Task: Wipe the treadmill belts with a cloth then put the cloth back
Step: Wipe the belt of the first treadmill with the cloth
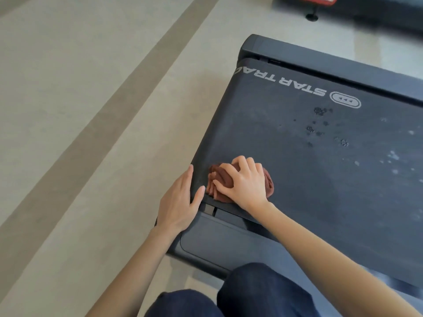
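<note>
A dark treadmill belt [309,161] with white "STAR TRAC" lettering fills the right half of the view. Wet spots and pale smears mark its middle and right part. A bunched brown cloth [219,179] lies on the belt's near left corner. My right hand [245,181] lies on top of the cloth with curled fingers gripping it. My left hand [180,202] rests flat on the belt's end edge, fingers straight, thumb touching the belt beside the cloth.
The treadmill's dark side rail [224,243] runs along the near edge, with my knees [240,294] in dark trousers below it. Pale floor [80,133] with a darker stripe spreads to the left. Another machine's base [320,5] stands at the top right.
</note>
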Motion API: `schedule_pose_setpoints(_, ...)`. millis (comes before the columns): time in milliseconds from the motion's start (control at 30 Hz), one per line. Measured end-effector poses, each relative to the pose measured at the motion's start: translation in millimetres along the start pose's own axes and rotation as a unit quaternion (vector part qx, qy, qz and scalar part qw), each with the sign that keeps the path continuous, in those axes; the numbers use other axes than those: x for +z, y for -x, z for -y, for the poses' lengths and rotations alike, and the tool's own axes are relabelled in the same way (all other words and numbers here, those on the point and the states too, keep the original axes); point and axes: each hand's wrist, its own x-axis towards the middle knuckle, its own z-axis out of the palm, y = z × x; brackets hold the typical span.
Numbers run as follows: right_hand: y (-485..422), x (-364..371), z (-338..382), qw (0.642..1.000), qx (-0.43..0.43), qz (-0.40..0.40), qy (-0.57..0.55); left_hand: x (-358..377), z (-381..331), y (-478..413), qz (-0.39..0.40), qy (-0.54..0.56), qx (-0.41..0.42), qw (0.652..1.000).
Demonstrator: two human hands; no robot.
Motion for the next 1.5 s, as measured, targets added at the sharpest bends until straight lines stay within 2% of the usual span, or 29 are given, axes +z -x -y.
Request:
schedule_pose_setpoints(133, 44.0, -20.2, -23.7, 0.999, -0.021, 0.024, -0.003, 0.7, -2.1, 1.4, 0.009, -0.024, 0.045, 0.999)
schedule_pose_setpoints(433, 138.0, -67.8, -109.7, 0.998, 0.053, 0.012, 0.032, 18.7, -18.4, -15.6, 0.06, -0.118, 0.163, 0.978)
schedule_pose_setpoints(633, 135.6, -57.1, -85.4, 0.99, 0.121, -0.006, 0.065, 23.8, -23.0, -28.1, 0.029, -0.058, 0.122, 0.99)
schedule_pose_setpoints(900, 82.1, -33.2, -16.3, 0.996, 0.085, -0.008, 0.025, 21.9, -25.1, -27.7, 0.036, -0.075, 0.122, 0.989)
schedule_pose_setpoints(1067, 98.0, -45.1, -48.7, 0.999, 0.04, 0.011, -0.012, 20.1, -27.7, -26.5, 0.048, -0.095, 0.131, 0.986)
schedule_pose_setpoints(1267, 167.1, -78.2, -130.5, 0.987, 0.156, -0.011, 0.031, 22.9, -30.2, -27.7, 0.058, -0.139, 0.133, 0.98)
schedule_pose_setpoints(1400, 172.5, -82.2, -142.8, 0.986, 0.144, -0.02, 0.079, 40.3, -62.4, -46.4, 0.1, -0.178, 0.218, 0.954)
schedule_pose_setpoints(1500, 159.6, -75.6, -148.2, 0.986, 0.136, -0.047, 0.09, 61.4, -101.2, -71.1, 0.125, -0.214, 0.321, 0.914)
